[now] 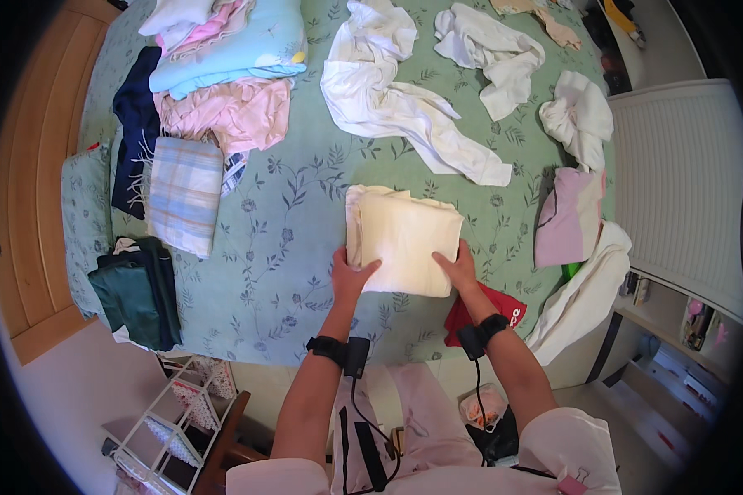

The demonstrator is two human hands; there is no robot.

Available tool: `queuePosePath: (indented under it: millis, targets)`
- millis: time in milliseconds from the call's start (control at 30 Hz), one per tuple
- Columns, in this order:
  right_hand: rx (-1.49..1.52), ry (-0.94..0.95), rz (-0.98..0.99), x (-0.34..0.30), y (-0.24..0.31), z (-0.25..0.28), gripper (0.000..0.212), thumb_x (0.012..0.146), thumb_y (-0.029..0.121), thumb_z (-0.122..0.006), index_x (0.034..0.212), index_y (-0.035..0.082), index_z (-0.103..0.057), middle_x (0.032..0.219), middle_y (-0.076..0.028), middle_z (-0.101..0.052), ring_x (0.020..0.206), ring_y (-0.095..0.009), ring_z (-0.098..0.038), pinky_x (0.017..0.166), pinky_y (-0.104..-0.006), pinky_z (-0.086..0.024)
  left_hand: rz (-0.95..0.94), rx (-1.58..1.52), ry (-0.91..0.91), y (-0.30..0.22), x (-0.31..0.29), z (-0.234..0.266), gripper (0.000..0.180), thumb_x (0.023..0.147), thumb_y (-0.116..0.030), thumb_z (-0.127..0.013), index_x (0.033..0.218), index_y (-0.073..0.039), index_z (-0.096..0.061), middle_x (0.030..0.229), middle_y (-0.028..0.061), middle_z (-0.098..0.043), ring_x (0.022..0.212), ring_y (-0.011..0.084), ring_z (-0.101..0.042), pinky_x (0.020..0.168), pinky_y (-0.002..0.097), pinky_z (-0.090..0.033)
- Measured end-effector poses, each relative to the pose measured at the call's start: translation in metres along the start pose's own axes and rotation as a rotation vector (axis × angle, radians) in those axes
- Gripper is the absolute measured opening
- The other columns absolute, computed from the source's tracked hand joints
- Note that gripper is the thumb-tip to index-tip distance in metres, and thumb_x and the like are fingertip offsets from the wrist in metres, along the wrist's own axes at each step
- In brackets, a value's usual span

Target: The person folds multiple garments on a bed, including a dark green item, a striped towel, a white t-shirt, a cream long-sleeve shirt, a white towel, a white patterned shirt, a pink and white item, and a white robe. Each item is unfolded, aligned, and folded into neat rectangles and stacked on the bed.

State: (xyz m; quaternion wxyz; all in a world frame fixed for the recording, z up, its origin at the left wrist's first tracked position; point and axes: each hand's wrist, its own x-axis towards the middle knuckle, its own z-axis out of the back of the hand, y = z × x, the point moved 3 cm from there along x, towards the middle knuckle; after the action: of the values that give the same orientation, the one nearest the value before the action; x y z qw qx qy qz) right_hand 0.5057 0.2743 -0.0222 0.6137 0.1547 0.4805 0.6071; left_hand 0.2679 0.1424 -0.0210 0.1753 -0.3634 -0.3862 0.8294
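Grasping opposite sides of a folded cream cloth (412, 243), the left hand (351, 275) and right hand (459, 268) are resting their thumbs on top in the head view. It is lying on a flowered green bedspread (264, 272), between a crumpled white garment (379, 103) and the person.

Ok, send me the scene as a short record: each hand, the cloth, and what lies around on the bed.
Left hand: on the left edge of the folded cream cloth, thumb on top
Right hand: on its right edge, thumb on top
Surface: green floral bedcover
By right forearm: red cloth, partly covered
Left side: plaid cloth, folded dark green garment
Far side: crumpled white garment
Right side: lilac cloth
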Motion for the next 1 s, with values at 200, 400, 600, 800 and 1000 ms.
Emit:
queuePosePath:
  millis: [200, 400, 600, 800, 1000]
  targets:
    - [0.170, 0.303, -0.061, 0.022, 0.039, -0.002, 0.046, 0.073, 0.018, -0.073, 0.111, 0.003, -0.053, 0.102, -0.010, -0.062, 0.094, -0.020, -0.059, 0.081, -0.0312, -0.047, 0.065, -0.138, 0.203, -0.006, 0.024, 0.026, 0.054, 0.064, -0.018, -0.080, 0.109, 0.000, -0.057, 0.096, 0.0112, -0.065, 0.084, 0.0178, -0.062, 0.075, 0.0308, -0.050]
    - [-0.575, -0.149, 0.748, 0.089, 0.133, 0.040, 0.030, 0.068, 0.013, -0.071, 0.095, 0.006, -0.060, 0.107, -0.014, -0.058, 0.097, -0.032, -0.056, 0.085, -0.0357, -0.043, 0.110, -0.308, -0.117, 0.053, 0.011, 0.210, 0.041, 0.070, -0.004, -0.075, 0.106, 0.001, -0.056, 0.093, 0.0088, -0.064, 0.081, 0.0147, -0.059, 0.071, 0.0267, -0.049]
    - [-0.370, 0.113, 0.649, 0.130, 0.169, 0.022, 0.028, 0.071, 0.009, -0.068, 0.098, 0.005, -0.061, 0.102, -0.014, -0.059, 0.091, -0.031, -0.057, 0.080, -0.0359, -0.046, 0.005, 0.556, -0.479, 0.036, 0.008, 0.289, 0.060, 0.065, -0.009, -0.074, 0.119, -0.003, -0.048, 0.106, 0.0109, -0.056, 0.089, 0.0216, -0.057, 0.077, 0.0347, -0.049]
    - [0.028, 0.700, 0.758, -0.025, 0.180, 0.021, 0.024, 0.077, 0.008, -0.062, 0.102, 0.006, -0.061, 0.091, -0.012, -0.058, 0.084, -0.030, -0.058, 0.075, -0.0376, -0.048, 0.198, -0.502, 0.208, -0.079, 0.053, 0.117, 0.062, 0.085, -0.014, -0.062, 0.138, -0.010, -0.028, 0.126, 0.0103, -0.043, 0.106, 0.0193, -0.050, 0.088, 0.0299, -0.043]
    - [0.046, 0.949, 0.816, -0.114, 0.151, 0.028, 0.021, 0.079, 0.008, -0.060, 0.100, 0.005, -0.060, 0.095, -0.011, -0.058, 0.089, -0.028, -0.057, 0.074, -0.0353, -0.048, 0.179, -0.691, 0.667, -0.137, 0.078, 0.023, 0.057, 0.083, -0.019, -0.064, 0.132, -0.008, -0.037, 0.119, 0.0075, -0.051, 0.101, 0.0173, -0.054, 0.084, 0.0309, -0.045]
